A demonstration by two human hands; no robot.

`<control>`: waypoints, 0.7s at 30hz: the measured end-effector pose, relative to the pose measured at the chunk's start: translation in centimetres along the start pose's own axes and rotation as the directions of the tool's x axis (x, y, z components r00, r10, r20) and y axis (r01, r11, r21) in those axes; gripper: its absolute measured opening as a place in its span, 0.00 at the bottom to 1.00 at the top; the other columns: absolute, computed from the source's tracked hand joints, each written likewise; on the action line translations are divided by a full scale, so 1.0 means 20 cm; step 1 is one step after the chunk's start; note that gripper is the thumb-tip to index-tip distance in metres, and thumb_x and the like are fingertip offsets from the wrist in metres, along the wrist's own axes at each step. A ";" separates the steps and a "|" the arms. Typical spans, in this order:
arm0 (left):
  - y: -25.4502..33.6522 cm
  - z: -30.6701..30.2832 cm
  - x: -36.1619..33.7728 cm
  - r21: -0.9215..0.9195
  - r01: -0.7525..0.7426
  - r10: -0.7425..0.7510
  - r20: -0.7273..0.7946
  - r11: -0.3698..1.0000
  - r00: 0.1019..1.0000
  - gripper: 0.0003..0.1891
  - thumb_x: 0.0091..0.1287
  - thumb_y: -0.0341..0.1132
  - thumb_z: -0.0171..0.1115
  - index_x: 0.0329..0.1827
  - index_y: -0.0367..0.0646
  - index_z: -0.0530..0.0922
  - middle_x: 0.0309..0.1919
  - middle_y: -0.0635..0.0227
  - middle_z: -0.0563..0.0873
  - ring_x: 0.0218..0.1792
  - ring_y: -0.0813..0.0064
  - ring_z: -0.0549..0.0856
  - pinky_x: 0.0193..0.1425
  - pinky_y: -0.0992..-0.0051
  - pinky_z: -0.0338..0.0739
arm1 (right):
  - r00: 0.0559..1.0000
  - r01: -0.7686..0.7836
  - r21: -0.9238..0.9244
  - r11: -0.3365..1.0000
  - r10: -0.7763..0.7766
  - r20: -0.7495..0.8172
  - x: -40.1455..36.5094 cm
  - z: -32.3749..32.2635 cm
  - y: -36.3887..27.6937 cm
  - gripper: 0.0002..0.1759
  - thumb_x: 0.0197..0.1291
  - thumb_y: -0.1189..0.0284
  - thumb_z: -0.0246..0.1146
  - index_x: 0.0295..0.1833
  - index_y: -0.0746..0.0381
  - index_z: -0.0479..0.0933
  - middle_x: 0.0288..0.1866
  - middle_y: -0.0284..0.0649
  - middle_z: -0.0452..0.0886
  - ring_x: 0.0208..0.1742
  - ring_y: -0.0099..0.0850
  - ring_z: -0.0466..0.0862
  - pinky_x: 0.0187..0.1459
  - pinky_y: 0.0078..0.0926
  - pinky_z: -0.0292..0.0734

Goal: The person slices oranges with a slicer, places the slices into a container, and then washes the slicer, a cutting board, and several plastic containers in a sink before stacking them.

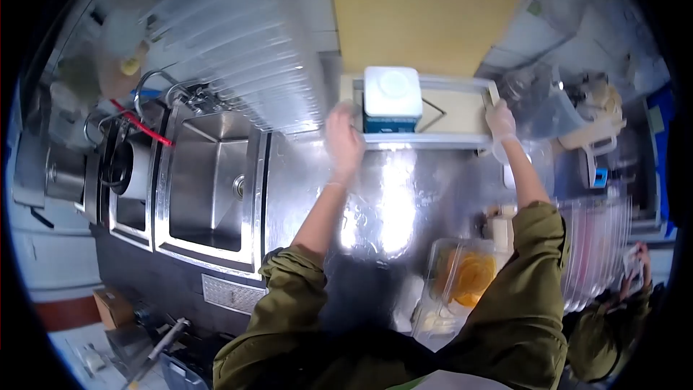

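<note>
A long, shallow, cream tray [462,110] with a metal-coloured rim lies across the far side of the steel counter. My left hand [345,141], slightly blurred, is at its left end with the fingers curled against the edge. Round the right end my right hand [499,124] is closed, the fingers over the corner. Both hands seem to wear thin clear gloves. On the tray's left half stands a teal container with a white lid [392,92], close to my left hand. A thin dark bent line shows on the tray beside it.
Two steel sinks [209,180] with taps are on the left, a red hose [141,123] beside them. Stacked clear lids [281,79] rise behind. A clear box of orange slices [465,274] sits near my right forearm. Another person's hand [639,260] shows at lower right.
</note>
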State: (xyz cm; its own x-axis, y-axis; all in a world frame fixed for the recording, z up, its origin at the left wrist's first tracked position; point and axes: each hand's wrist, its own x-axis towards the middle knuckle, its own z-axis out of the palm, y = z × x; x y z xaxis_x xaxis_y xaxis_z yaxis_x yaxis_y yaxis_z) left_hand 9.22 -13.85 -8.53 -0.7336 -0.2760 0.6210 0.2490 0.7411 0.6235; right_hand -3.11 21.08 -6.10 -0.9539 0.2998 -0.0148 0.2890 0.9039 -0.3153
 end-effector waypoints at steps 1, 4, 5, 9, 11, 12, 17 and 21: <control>-0.03 0.00 -0.01 0.021 -0.013 0.013 -0.020 1.000 1.000 0.20 0.51 0.20 0.45 0.48 0.38 0.74 0.50 0.55 0.76 0.56 0.54 0.72 0.62 0.62 0.64 | 1.000 0.002 0.008 1.000 -0.002 -0.031 -0.01 0.00 -0.02 0.22 0.57 0.60 0.49 0.51 0.66 0.68 0.46 0.61 0.77 0.48 0.54 0.78 0.51 0.45 0.72; -0.08 0.01 -0.01 0.042 -0.020 0.023 -0.062 0.999 0.998 0.19 0.52 0.23 0.44 0.47 0.38 0.75 0.47 0.55 0.77 0.52 0.53 0.74 0.60 0.61 0.66 | 0.944 0.291 0.057 0.955 -0.277 -0.181 0.01 0.06 0.04 0.25 0.58 0.55 0.52 0.49 0.66 0.71 0.47 0.59 0.76 0.50 0.54 0.76 0.51 0.45 0.71; -0.08 0.01 -0.01 0.084 -0.048 0.051 -0.035 0.995 0.998 0.19 0.53 0.23 0.44 0.47 0.38 0.75 0.47 0.54 0.77 0.52 0.52 0.74 0.59 0.61 0.66 | 0.970 0.236 0.126 0.964 -0.225 -0.097 -0.01 0.04 0.02 0.24 0.58 0.56 0.52 0.49 0.66 0.71 0.47 0.59 0.76 0.51 0.54 0.75 0.51 0.45 0.70; -0.12 0.05 0.04 0.137 -0.185 0.182 0.035 0.973 0.983 0.15 0.53 0.25 0.46 0.43 0.33 0.73 0.42 0.50 0.77 0.46 0.50 0.74 0.53 0.60 0.67 | 0.998 0.059 0.181 0.982 -0.056 -0.023 0.04 0.08 0.01 0.24 0.61 0.57 0.51 0.53 0.66 0.69 0.48 0.57 0.77 0.51 0.51 0.77 0.54 0.40 0.70; -0.09 0.03 0.08 0.194 -0.171 0.144 0.149 0.966 0.978 0.10 0.53 0.26 0.46 0.36 0.31 0.71 0.37 0.51 0.75 0.41 0.49 0.73 0.48 0.59 0.66 | 0.994 -0.033 0.186 0.982 0.013 0.108 0.04 0.08 0.03 0.28 0.61 0.56 0.50 0.60 0.64 0.60 0.57 0.55 0.68 0.59 0.47 0.70 0.59 0.35 0.66; -0.06 0.04 0.09 0.201 -0.136 0.109 0.137 0.970 0.985 0.10 0.53 0.26 0.46 0.36 0.32 0.71 0.37 0.52 0.75 0.42 0.50 0.72 0.48 0.59 0.66 | 0.979 -0.081 0.228 0.970 0.034 0.203 0.04 0.02 0.01 0.34 0.60 0.55 0.50 0.66 0.62 0.52 0.64 0.55 0.59 0.65 0.48 0.62 0.63 0.34 0.62; -0.08 0.02 0.09 0.199 -0.144 0.118 0.136 0.969 0.984 0.12 0.55 0.27 0.48 0.42 0.34 0.72 0.45 0.54 0.76 0.49 0.52 0.73 0.54 0.60 0.68 | 0.981 0.169 -0.107 0.980 -0.177 -0.075 -0.30 -0.14 -0.04 0.37 0.59 0.58 0.49 0.71 0.62 0.50 0.60 0.58 0.68 0.62 0.46 0.69 0.61 0.37 0.65; -0.05 0.00 0.10 0.205 -0.131 0.090 0.198 0.970 0.976 0.12 0.58 0.28 0.49 0.44 0.34 0.73 0.46 0.52 0.76 0.50 0.52 0.73 0.55 0.61 0.68 | 0.919 0.381 0.086 0.920 -0.387 0.070 -0.79 -0.62 -0.01 0.33 0.58 0.58 0.53 0.66 0.64 0.60 0.57 0.54 0.72 0.59 0.44 0.72 0.60 0.36 0.65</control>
State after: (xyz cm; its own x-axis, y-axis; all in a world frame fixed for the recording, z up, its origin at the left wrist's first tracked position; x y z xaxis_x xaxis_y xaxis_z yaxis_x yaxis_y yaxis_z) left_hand 7.55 -15.20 -7.87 -0.8190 -0.0815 0.5680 0.2081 0.8803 0.4263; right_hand 12.87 19.97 5.91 -0.9945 -0.0960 0.0421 -0.1048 0.9203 -0.3770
